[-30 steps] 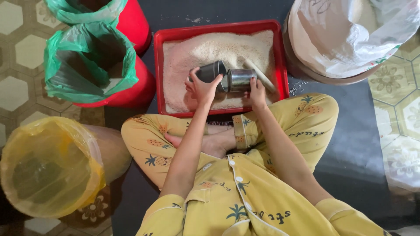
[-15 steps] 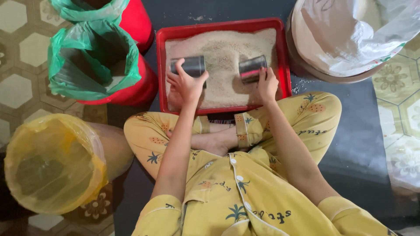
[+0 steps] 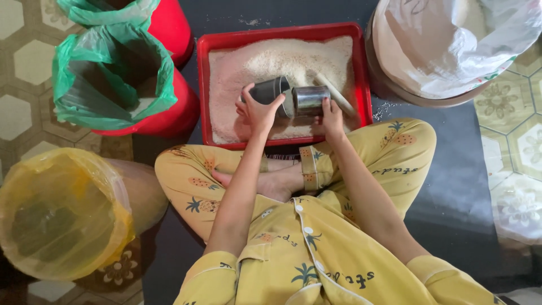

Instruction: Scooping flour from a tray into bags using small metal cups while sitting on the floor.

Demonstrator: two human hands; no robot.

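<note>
Over the red rectangular plastic tray (image 3: 204, 85) of pale grain, the left hand (image 3: 258, 110) grips a tilted dark metal cup (image 3: 266, 90) mouth-to-mouth with the shiny steel cup (image 3: 309, 100) clasped by the right hand (image 3: 332, 116), so spills land in the tray.

Both bare arms reach forward from the crossed legs (image 3: 271, 181). The left hand (image 3: 257, 110) has its fingers curled and its thumb raised; the right hand (image 3: 332, 116) is closed beside it, knuckles up. The wrists stand near each other, elbows bent.
</note>
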